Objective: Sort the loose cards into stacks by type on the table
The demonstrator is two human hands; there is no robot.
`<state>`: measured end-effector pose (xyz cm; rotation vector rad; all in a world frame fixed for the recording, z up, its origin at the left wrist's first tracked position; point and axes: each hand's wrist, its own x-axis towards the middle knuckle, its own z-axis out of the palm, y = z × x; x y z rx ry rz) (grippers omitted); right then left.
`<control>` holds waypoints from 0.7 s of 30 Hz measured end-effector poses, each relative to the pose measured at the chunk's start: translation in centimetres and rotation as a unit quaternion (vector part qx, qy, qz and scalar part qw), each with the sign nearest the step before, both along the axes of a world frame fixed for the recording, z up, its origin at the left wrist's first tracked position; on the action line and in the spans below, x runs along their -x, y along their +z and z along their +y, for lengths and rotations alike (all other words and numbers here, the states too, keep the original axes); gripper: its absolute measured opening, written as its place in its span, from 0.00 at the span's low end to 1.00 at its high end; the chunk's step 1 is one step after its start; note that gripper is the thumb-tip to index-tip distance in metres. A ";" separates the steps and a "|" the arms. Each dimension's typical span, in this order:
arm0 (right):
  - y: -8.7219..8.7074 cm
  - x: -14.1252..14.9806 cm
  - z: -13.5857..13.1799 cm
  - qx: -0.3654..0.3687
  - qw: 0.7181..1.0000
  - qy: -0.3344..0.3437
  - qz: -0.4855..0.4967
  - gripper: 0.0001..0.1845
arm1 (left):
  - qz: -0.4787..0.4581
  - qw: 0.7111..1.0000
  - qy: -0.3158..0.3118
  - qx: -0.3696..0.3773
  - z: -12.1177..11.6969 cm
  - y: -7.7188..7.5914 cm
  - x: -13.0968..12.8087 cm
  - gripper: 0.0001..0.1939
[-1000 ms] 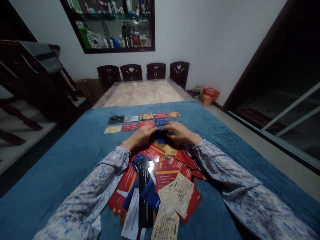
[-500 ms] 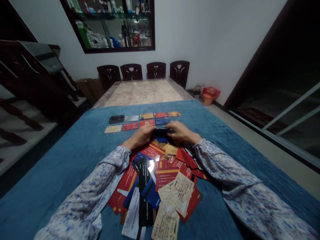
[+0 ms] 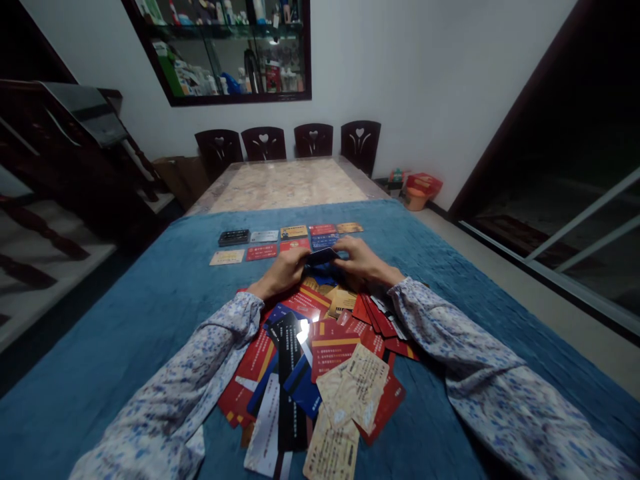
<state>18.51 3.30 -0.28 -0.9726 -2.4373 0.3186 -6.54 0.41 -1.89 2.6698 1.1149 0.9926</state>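
Observation:
Between my two hands is a dark blue card (image 3: 321, 257), tilted; whether it is one card or a few together I cannot tell. My left hand (image 3: 287, 272) pinches its left end and my right hand (image 3: 364, 262) its right end. Below them a loose heap of cards spreads toward me: red cards (image 3: 334, 352), a black card (image 3: 289, 387), blue cards (image 3: 303, 388) and beige cards (image 3: 367, 383), many overlapping. Beyond my hands lie two rows of sorted cards, among them a dark stack (image 3: 234, 237), a yellow card (image 3: 293, 231) and a beige card (image 3: 227, 257).
A blue cloth (image 3: 165, 293) covers the near part of the table, and the bare marble-patterned top (image 3: 285, 180) shows beyond it. Dark chairs (image 3: 361, 143) stand along the far end. On the floor at the right sits an orange bucket (image 3: 415, 199) with a red bag.
The dark blue card has been tipped, its right end now slightly higher and more of its face showing. My right fingers have risen a little. The heap and rows look the same.

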 end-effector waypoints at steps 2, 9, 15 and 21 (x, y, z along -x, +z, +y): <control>0.1 0.0 -0.1 -0.006 1.000 0.000 0.020 0.11 | -0.005 1.000 -0.002 0.006 -0.1 0.1 -0.1 0.12; -0.2 0.2 0.0 -0.021 0.994 0.022 0.107 0.08 | -0.015 1.000 -0.018 0.018 0.1 -0.3 0.0 0.10; -0.1 0.3 0.0 -0.012 0.994 0.029 0.103 0.08 | -0.010 1.000 -0.019 0.014 0.1 -0.3 0.0 0.09; 0.4 0.6 -0.4 -0.115 0.993 -0.014 0.017 0.08 | -0.020 1.000 0.014 -0.004 -0.3 -0.1 0.0 0.07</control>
